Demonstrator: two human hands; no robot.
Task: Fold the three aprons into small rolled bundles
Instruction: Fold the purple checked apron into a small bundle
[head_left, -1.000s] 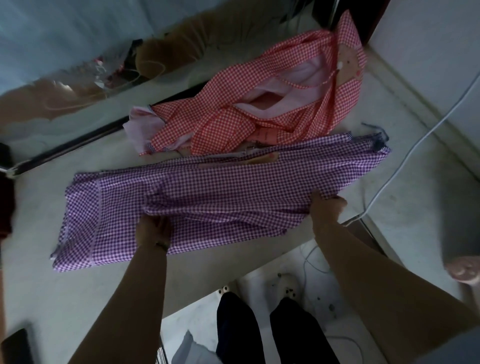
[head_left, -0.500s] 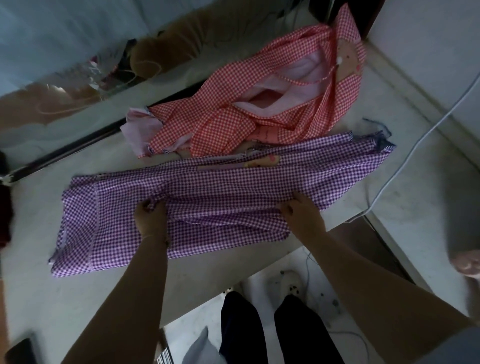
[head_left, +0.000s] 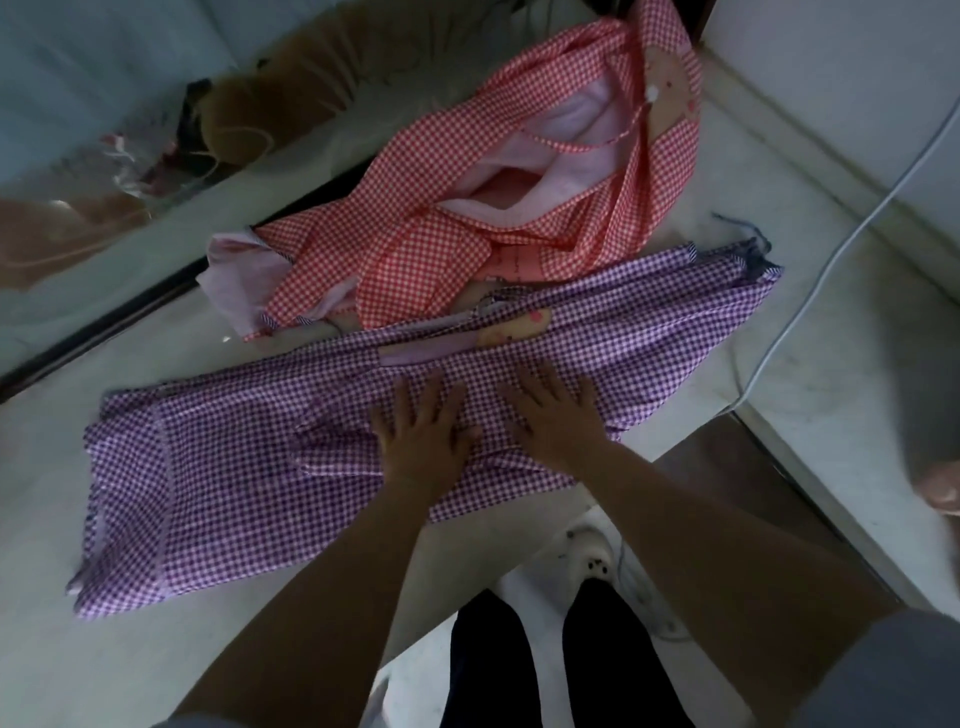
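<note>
At frame centre, the left hand (head_left: 423, 439) and right hand (head_left: 553, 418) press side by side, fingers (head_left: 415, 397) spread flat, on the purple apron (head_left: 234, 467) beneath them on the counter (head_left: 130, 665).

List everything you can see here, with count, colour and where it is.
purple checked apron: one, purple and white, spread across the near table
red checked apron: one, red and white with pink lining, heaped behind the purple one
table: one, pale, under both aprons
cable: one, white, along the table's right side
left hand: one, flat on the purple apron
right hand: one, flat beside the left
legs: two, dark trousers, bottom centre
</note>
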